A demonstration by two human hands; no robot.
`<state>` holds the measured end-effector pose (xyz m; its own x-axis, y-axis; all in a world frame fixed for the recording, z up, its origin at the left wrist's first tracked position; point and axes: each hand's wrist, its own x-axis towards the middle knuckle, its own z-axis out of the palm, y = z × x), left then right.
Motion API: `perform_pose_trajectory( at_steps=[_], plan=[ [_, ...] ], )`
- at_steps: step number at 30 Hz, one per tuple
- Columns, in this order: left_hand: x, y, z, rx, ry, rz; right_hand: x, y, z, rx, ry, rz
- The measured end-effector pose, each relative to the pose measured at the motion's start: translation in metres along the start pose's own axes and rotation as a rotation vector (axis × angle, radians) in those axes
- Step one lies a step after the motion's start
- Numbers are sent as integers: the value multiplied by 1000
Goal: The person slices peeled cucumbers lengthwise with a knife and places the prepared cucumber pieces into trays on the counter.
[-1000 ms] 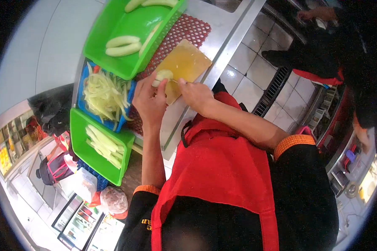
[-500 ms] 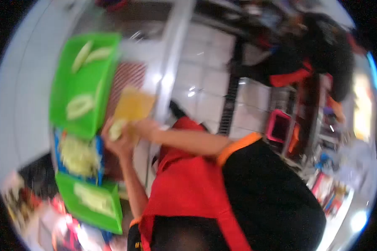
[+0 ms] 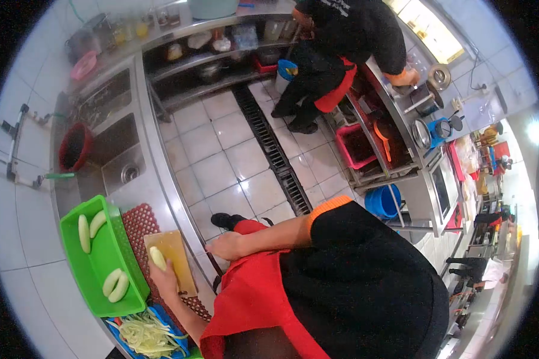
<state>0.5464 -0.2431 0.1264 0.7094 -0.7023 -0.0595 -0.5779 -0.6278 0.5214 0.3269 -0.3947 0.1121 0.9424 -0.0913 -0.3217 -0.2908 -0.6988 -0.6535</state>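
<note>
My left hand (image 3: 165, 280) is closed around a pale peeled vegetable, which looks like a cucumber (image 3: 157, 257), over a tan cutting board (image 3: 178, 254). Off the board, by the counter's edge and against my red apron, my right hand (image 3: 224, 246) has its fingers curled; whatever they hold is not clear. Beyond the board, a green basket (image 3: 105, 257) contains several similar peeled vegetables (image 3: 115, 285). Next to it, long pale-green peelings (image 3: 144, 336) fill a blue basket (image 3: 169, 317).
A red perforated mat (image 3: 139, 227) lies under the board. Further along are steel sinks (image 3: 126, 149) with a dark red bucket (image 3: 75, 148). A co-worker (image 3: 347, 36) stands across the tiled floor (image 3: 221, 152), which has a drain grate (image 3: 269, 143).
The view has swung and become sharper. My hands were together over the board around the pale vegetable; now my right hand is drawn away towards my body while my left keeps hold of it.
</note>
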Motion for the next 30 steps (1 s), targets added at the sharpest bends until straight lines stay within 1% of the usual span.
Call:
perform_pose_trajectory(
  at_steps=[2, 4, 5, 7, 8, 10, 11, 12, 13, 14, 15, 16, 17, 19, 20, 21, 22, 23, 24, 25, 26, 28, 29, 30],
  plan=[
    [4, -1, 9, 44, -62, 18, -13, 10, -14, -17, 28, 22],
    [3, 4, 8, 51, -16, 20, -29, 8, -32, -44, 84, 45],
    [3, 3, 5, 42, -35, -12, -32, 8, -37, -56, 87, 37],
    [3, -5, 2, 26, -36, -51, -35, 10, -47, 83, 161, 91],
    [3, -14, 3, 43, -13, -18, -33, 13, -49, 69, 161, 81],
    [7, -19, -1, 64, 21, 9, -29, 16, -51, 113, 312, 15],
    [6, -23, -4, 74, 87, 4, -26, 17, -51, 109, 305, 1],
    [3, -26, -7, 87, 158, -9, -26, 12, -60, 162, 316, 35],
    [-1, -11, -21, 96, 177, -34, -24, 5, -69, 216, 322, 63],
    [-4, 23, -42, 43, 205, -90, -22, -3, -77, 214, 293, 27],
    [-3, 46, -63, -7, 240, -152, -20, -11, -86, 288, 310, 17],
    [2, 56, -77, -109, 279, -176, -19, -19, -97, 359, 322, 11],
    [4, 60, -87, -211, 326, -210, -18, -28, -108, 352, 270, -33],
    [14, 23, -81, -363, 632, -225, -14, -51, -122, 430, 267, 7],
    [19, 19, -94, -336, 671, -323, -9, -60, -122, 398, 345, -63],
    [28, 14, -102, -617, 786, -130, -3, -70, -120, 383, 415, -138],
    [28, 43, -127, -983, 802, -164, -2, -84, -126, 453, 359, -122],
    [41, 15, -126, -1011, 932, -105, -4, -102, -136, 521, 300, -96],
    [33, 58, -157, -1320, 859, -149, -6, -118, -144, 520, 235, -57],
    [27, 80, -174, -1355, 865, -30, -5, -133, -150, 509, 187, -15],
    [26, 94, -188, -1389, 853, 110, -2, -144, -151, 509, 128, -61],
    [24, 108, -205, -1310, 946, 237, -4, -159, -152, 376, 265, -224],
    [27, 107, -208, -1358, 940, 299, 0, -165, -151, 349, 292, -268],
    [25, 107, -213, -1348, 963, 289, 3, -170, -150, 348, 272, -281]
  ],
)
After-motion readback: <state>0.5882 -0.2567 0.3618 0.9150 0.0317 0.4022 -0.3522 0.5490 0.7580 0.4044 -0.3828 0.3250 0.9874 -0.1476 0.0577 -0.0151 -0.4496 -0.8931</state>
